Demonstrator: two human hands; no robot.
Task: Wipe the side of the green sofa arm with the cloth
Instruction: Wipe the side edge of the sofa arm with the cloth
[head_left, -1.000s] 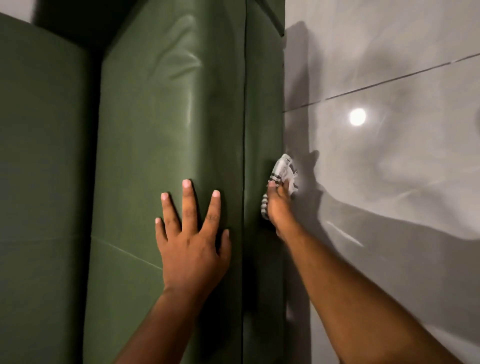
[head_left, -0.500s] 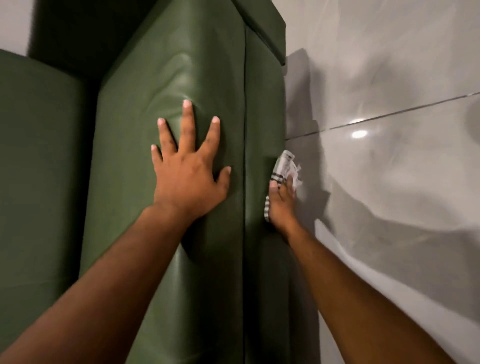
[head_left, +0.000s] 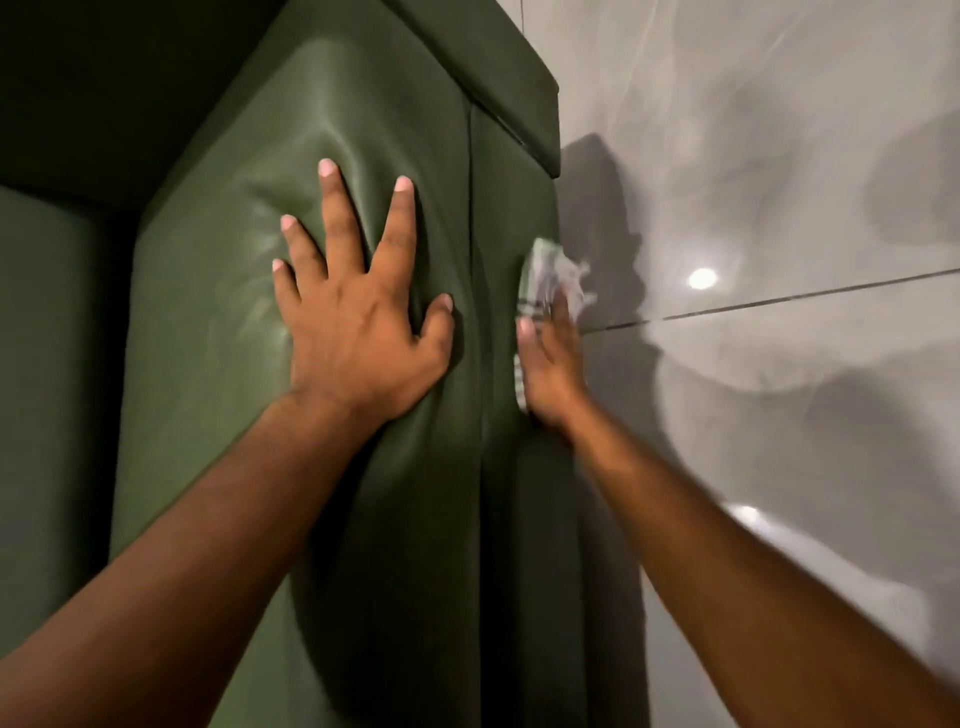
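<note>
While left hand (head_left: 358, 338) braces sofa arm (head_left: 218, 322), cloth (head_left: 543, 280) meets its side near tiled floor (head_left: 779, 389).

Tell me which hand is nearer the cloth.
Right. The right hand presses the cloth against the sofa arm's side; the left hand lies flat and spread on its top, apart from the cloth.

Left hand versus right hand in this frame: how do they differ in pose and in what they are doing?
The left hand lies flat with fingers spread on the top of the green sofa arm, denting the cushion; it holds nothing. The right hand is turned edge-on against the arm's side, pressing the cloth to it, fingers together. The right hand looks motion-blurred; the left looks sharp. Both are bare and touch the same sofa arm.
</note>
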